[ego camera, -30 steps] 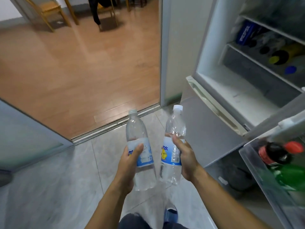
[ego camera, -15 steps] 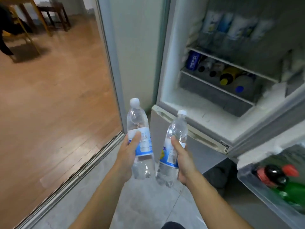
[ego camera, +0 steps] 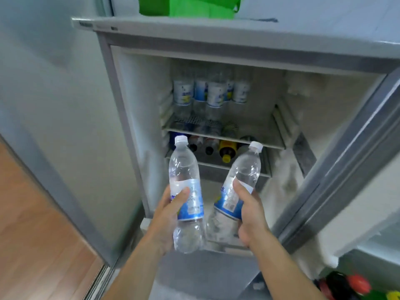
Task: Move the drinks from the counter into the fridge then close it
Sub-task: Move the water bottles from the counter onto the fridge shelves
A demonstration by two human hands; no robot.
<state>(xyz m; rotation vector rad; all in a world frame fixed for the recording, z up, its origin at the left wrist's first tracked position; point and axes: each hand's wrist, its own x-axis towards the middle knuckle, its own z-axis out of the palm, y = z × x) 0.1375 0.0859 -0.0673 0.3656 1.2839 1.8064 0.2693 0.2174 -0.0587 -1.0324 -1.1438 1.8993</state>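
Note:
My left hand (ego camera: 167, 217) grips a clear water bottle (ego camera: 186, 191) with a blue label and white cap, held upright. My right hand (ego camera: 251, 210) grips a second water bottle (ego camera: 242, 176) of the same kind, tilted to the right. Both are held in front of the open fridge (ego camera: 216, 40). Its upper shelf (ego camera: 255, 131) carries several water bottles (ego camera: 210, 94) at the back left. The shelf below holds several lying drinks, among them a yellow-capped bottle (ego camera: 227, 149). The fridge door (ego camera: 355, 152) stands open at the right.
A green bag (ego camera: 188, 5) lies on top of the fridge. The door's bin at the lower right holds bottles with red caps (ego camera: 357, 283). A grey wall panel (ego camera: 65, 126) stands left of the fridge, with wooden floor (ego camera: 32, 245) beyond it.
The view has swung right and up to face the fridge interior squarely. Both hands with their bottles have come closer to the fridge opening.

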